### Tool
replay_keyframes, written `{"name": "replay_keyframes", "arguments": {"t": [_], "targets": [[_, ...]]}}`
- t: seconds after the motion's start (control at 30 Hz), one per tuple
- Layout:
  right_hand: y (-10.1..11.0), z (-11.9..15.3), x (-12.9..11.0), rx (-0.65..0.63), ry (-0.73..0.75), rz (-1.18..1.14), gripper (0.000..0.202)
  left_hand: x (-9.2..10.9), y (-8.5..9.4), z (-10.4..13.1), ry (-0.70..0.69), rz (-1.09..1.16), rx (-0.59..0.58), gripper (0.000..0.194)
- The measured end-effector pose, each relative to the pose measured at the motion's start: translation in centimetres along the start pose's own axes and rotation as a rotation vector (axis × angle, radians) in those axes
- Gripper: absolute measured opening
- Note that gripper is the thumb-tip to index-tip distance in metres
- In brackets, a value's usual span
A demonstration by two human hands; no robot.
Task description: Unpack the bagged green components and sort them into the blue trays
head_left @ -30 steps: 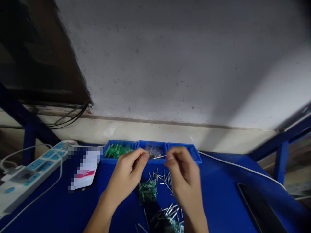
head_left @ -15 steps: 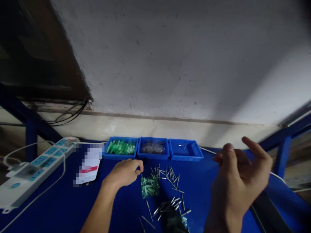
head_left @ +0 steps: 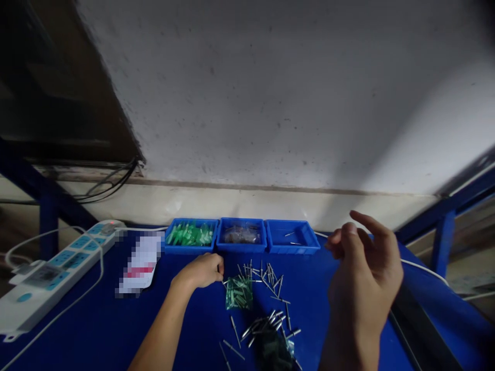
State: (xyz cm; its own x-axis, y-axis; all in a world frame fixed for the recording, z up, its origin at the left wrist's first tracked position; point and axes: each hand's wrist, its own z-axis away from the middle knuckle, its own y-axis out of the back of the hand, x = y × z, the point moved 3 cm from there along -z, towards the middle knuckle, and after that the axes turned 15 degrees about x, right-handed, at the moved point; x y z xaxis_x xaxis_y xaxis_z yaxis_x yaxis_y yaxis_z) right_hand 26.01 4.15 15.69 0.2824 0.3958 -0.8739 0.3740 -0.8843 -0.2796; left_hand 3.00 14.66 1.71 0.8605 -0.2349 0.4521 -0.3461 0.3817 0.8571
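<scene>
My left hand (head_left: 204, 271) is pinched closed beside a small green plastic bag (head_left: 238, 293) of short pieces. A thin silver end shows at its fingertips and looks like a rivet; the rest is hidden. My right hand (head_left: 363, 263) is raised over the table's right side, palm partly turned up, fingers loosely apart and nothing visible in them. Several silver pop rivets (head_left: 273, 278) lie scattered behind and right of the green bag. More rivets (head_left: 270, 320) lie by a dark, shadowed bag (head_left: 275, 353). The right blue bin (head_left: 293, 248) holds two thin metal pieces.
The left blue bin (head_left: 191, 250) contains bright green packets, the middle blue bin (head_left: 242, 249) a clear bag of brownish pieces. A phone (head_left: 139, 265) and a white power strip (head_left: 58, 275) with cables lie left. A dark bar (head_left: 421, 332) lies right, near the blue frame (head_left: 444, 245).
The metal pieces in the right bin lie differently; two now show apart. My right hand has shifted left in view. My left hand stays pinched near the green bag.
</scene>
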Motion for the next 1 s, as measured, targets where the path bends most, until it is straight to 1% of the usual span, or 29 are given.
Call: {"name": "replay_keyframes", "arguments": {"t": [0.1, 0.2, 0.33, 0.37, 0.4, 0.43, 0.47, 0.5, 0.53, 0.6, 0.67, 0.7, 0.73, 0.77, 0.83, 0.93, 1.0], "targets": [[-0.3, 0.2, -0.1, -0.066, -0.007, 0.020, 0.025, -0.2, 0.1, 0.2, -0.037, 0.029, 0.003, 0.020], [-0.4, 0.3, -0.1, -0.107, 0.006, 0.049, 0.023, -0.1, 0.2, 0.4, -0.064, 0.025, 0.030, 0.013], [-0.6, 0.3, 0.1, -0.136, 0.017, 0.077, 0.023, 0.0, 0.6, 0.9, -0.062, 0.043, -0.015, 0.008], [-0.7, 0.3, 0.3, -0.145, 0.011, 0.082, 0.024, 0.1, 1.0, 1.2, -0.069, 0.048, 0.004, 0.008], [-0.9, 0.4, 0.5, -0.166, 0.002, 0.095, 0.024, 0.3, 1.7, 1.4, -0.080, 0.050, 0.046, 0.008], [-1.1, 0.5, 0.7, -0.202, -0.006, 0.114, 0.025, 0.6, 2.5, 1.8, -0.098, 0.053, 0.115, 0.009], [-1.4, 0.7, 1.0, -0.261, -0.009, 0.142, 0.026, 1.0, 3.4, 2.1, -0.124, 0.059, 0.196, 0.011], [-1.9, 1.0, 1.2, -0.350, -0.004, 0.178, 0.026, 1.5, 4.4, 2.6, -0.145, 0.076, 0.270, 0.013], [-2.3, 1.4, 1.5, -0.468, 0.010, 0.218, 0.027, 2.1, 5.2, 3.0, -0.160, 0.101, 0.339, 0.014], [-3.3, 2.5, 1.9, -0.747, 0.060, 0.285, 0.027, 3.6, 6.8, 3.8, -0.201, 0.192, 0.487, 0.014], [-4.0, 3.8, 2.2, -1.005, 0.118, 0.310, 0.027, 5.0, 7.5, 4.5, -0.259, 0.314, 0.561, 0.013], [-4.2, 4.4, 2.2, -1.101, 0.139, 0.305, 0.026, 5.6, 7.6, 4.7, -0.282, 0.375, 0.586, 0.012], [-4.4, 4.9, 2.2, -1.167, 0.152, 0.294, 0.026, 6.1, 7.6, 4.9, -0.299, 0.430, 0.606, 0.012], [-4.5, 5.2, 2.1, -1.205, 0.158, 0.283, 0.027, 6.5, 7.5, 5.0, -0.314, 0.481, 0.622, 0.011], [-4.6, 5.4, 2.0, -1.221, 0.146, 0.263, 0.028, 7.0, 7.2, 5.2, -0.336, 0.570, 0.656, 0.010], [-4.5, 5.4, 1.6, -1.183, 0.107, 0.231, 0.022, 7.2, 7.1, 5.4, -0.353, 0.663, 0.700, 0.009], [-4.5, 5.4, 1.3, -1.154, 0.097, 0.214, 0.019, 7.2, 7.2, 5.4, -0.344, 0.672, 0.739, 0.009]]}}
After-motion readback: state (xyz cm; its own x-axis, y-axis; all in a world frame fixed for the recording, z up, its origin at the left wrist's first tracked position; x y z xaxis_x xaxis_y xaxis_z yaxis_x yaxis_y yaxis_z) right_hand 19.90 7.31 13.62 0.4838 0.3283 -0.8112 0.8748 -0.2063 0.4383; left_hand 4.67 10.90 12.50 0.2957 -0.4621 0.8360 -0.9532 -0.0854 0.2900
